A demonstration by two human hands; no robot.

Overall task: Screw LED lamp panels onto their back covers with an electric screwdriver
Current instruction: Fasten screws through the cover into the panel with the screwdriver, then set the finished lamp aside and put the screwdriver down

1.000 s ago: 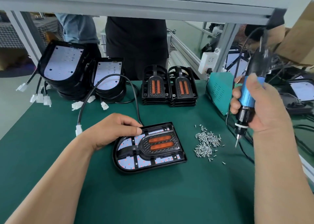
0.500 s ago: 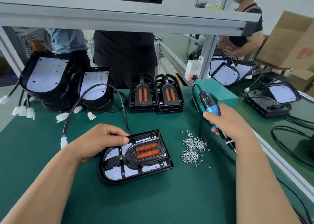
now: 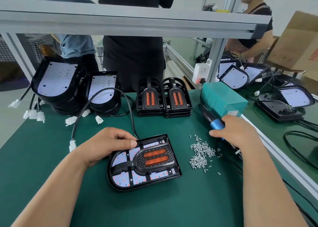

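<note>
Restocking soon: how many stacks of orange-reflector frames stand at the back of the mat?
2, side by side at the far edge of the mat: left stack, right stack. Lower pieces are partly hidden.

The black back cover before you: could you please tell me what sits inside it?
A white LED panel lies inside the back cover, with a black frame holding two orange reflectors on top. The left hand grips the far-left corner, hiding that part.
</note>
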